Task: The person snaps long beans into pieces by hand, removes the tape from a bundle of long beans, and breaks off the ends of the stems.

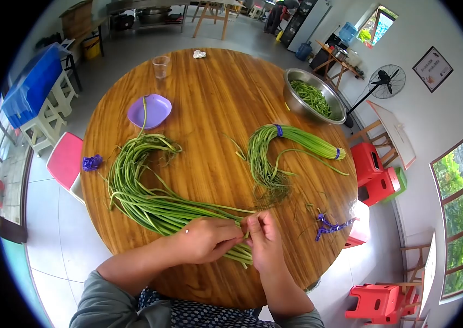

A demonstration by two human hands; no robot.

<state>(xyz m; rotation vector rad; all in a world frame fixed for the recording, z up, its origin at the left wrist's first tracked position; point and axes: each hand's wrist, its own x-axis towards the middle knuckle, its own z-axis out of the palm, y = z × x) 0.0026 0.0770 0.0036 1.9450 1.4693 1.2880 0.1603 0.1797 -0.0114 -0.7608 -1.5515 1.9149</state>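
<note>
A loose pile of long green garlic scapes [138, 199] curves across the near left of the table, its cut ends under my hands. My left hand [207, 239] is closed, its fingertips pinching a garlic scape over these ends. Close beside it, my right hand [263, 240] pinches the end of the same scape between thumb and fingers; the exact contact is partly hidden. A second bunch of garlic scapes [302, 142], bound with purple tape, lies beyond my right hand. Short green pieces [310, 98] fill part of a steel bowl [292, 104] at the back right.
On the round wooden table [209, 126] are a purple plate [157, 112] with one scape tip over it, a clear plastic cup [161, 66], crumpled white tissue [199, 54], balled purple tape [92, 162] and loose purple tape [330, 226]. Red stools [376, 300] stand at right.
</note>
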